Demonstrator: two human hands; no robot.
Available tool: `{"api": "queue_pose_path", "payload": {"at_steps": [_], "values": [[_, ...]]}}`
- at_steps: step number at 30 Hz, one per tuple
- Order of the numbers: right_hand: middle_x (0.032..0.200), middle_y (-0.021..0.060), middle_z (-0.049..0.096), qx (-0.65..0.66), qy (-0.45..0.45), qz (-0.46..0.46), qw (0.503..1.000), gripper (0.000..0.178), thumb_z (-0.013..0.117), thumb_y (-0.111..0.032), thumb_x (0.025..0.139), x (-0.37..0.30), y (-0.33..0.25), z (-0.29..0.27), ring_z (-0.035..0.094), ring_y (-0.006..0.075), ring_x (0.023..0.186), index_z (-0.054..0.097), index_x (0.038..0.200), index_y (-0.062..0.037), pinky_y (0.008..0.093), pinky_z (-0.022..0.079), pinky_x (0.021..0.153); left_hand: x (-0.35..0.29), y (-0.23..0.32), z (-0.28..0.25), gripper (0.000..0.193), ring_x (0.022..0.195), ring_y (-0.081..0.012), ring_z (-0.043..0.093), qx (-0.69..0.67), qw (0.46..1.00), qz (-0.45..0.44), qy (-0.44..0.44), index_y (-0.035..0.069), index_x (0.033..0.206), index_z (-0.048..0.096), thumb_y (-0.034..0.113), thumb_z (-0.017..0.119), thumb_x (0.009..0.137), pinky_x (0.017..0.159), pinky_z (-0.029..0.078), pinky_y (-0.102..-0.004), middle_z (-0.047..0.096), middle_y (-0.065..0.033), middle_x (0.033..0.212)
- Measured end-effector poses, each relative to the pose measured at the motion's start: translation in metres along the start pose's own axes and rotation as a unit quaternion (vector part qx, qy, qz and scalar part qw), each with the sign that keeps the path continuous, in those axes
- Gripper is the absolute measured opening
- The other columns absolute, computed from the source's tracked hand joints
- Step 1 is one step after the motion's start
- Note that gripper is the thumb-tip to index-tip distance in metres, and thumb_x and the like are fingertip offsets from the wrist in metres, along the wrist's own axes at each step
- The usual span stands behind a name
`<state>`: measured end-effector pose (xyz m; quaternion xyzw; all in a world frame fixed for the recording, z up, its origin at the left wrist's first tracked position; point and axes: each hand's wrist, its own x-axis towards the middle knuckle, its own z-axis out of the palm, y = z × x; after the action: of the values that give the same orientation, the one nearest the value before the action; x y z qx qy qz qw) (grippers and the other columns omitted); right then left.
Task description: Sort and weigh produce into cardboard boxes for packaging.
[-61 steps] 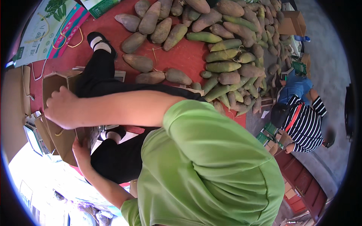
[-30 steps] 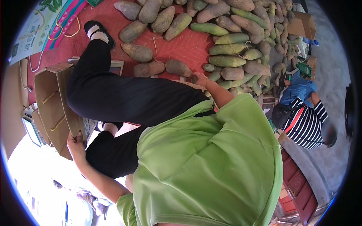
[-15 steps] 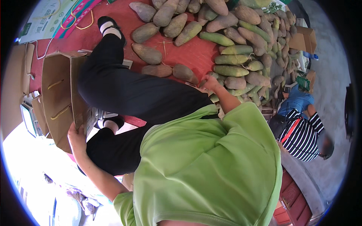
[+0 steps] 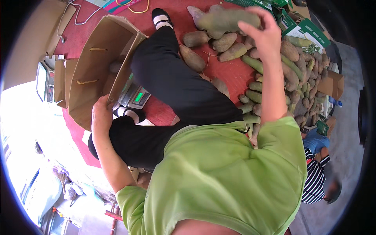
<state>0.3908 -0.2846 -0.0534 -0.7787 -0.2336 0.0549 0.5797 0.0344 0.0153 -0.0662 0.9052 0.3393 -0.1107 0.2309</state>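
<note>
My left hand (image 4: 102,113) is closed on the near rim of an upright cardboard box (image 4: 88,64) with yellow cord handles. Inside the box a dim rounded thing (image 4: 115,67) shows in part. Off to the far right, my right hand (image 4: 268,35) has its thumb and fingers around the end of a large, oblong grey-green vegetable (image 4: 225,21), blurred by motion. Beneath and around it, similar vegetables (image 4: 225,42) lie on the red ground cover (image 4: 217,64).
A scale (image 4: 136,96) with a lit green display sits by the box, near my foot. Many green and brownish vegetables (image 4: 291,72) are piled to the right. Green printed cartons (image 4: 303,29) stand beyond them. Another person in a striped top (image 4: 314,182) is at far right.
My right hand has risen from the pile's near edge to the far side, where it grips a vegetable. My view has shifted left; the box now shows farther right, and the scale has come into view.
</note>
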Motion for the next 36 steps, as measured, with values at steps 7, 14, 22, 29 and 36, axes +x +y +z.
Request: {"api": "queue_pose_path", "payload": {"at_steps": [7,14,22,29,36], "values": [[0.089,0.008,0.063,0.18,-0.152,-0.131,0.963,0.039,0.078,-0.012,0.066,0.048,-0.098,0.122,0.059,0.0161,0.084,0.06,0.1,-0.003,0.0278,0.049,0.073,-0.001,0.003,-0.005,0.027,0.095,-0.0391,0.057,-0.015,1.0,-0.016,-0.016,-0.001,0.104,0.06,0.0,0.059,0.077,0.081,0.045,-0.0431,0.062,-0.0202,0.097],[0.092,0.0086,0.067,0.01,-0.258,-0.212,0.943,0.028,0.071,-0.017,0.07,0.037,-0.035,0.256,0.064,0.0254,0.087,0.067,0.096,-0.0097,0.037,0.05,0.077,0.003,-0.002,-0.001,0.028,0.095,-0.0395,0.057,-0.023,0.999,-0.011,-0.031,-0.001,0.105,0.06,0.0,0.059,0.077,0.081,0.045,-0.0431,0.062,-0.0205,0.098],[0.092,0.002,0.065,-0.095,-0.19,-0.043,0.976,0.022,0.068,-0.006,0.079,0.028,0.07,0.1,0.06,0.0122,0.086,0.063,0.101,-0.0029,0.0261,0.048,0.079,0.001,-0.016,0.005,0.028,0.1,-0.0384,0.057,0.036,0.999,0.005,0.008,0.001,0.109,0.06,0.006,0.057,0.082,0.084,0.045,-0.0424,0.061,-0.0209,0.106],[0.096,0.0171,0.065,-0.502,-0.389,0.048,0.771,0.023,0.06,-0.012,0.078,-0.134,0.277,-0.068,0.063,0.0332,0.088,0.064,0.099,-0.0041,0.0415,0.05,0.075,0.01,0.004,-0.002,0.026,0.093,-0.0376,0.06,-0.027,0.998,-0.041,-0.048,0.0,0.107,0.06,0.003,0.055,0.082,0.081,0.046,-0.0393,0.064,-0.0211,0.096],[0.109,0.0192,0.062,-0.47,-0.275,0.458,0.703,0.036,0.058,-0.017,0.077,-0.274,0.294,-0.106,0.061,0.0372,0.098,0.057,0.111,-0.0028,0.0439,0.052,0.08,0.006,-0.004,0.002,0.025,0.086,-0.0315,0.062,-0.057,0.992,-0.102,-0.052,0.0,0.108,0.06,0.001,0.053,0.083,0.079,0.046,-0.0371,0.065,-0.0192,0.091]]}}
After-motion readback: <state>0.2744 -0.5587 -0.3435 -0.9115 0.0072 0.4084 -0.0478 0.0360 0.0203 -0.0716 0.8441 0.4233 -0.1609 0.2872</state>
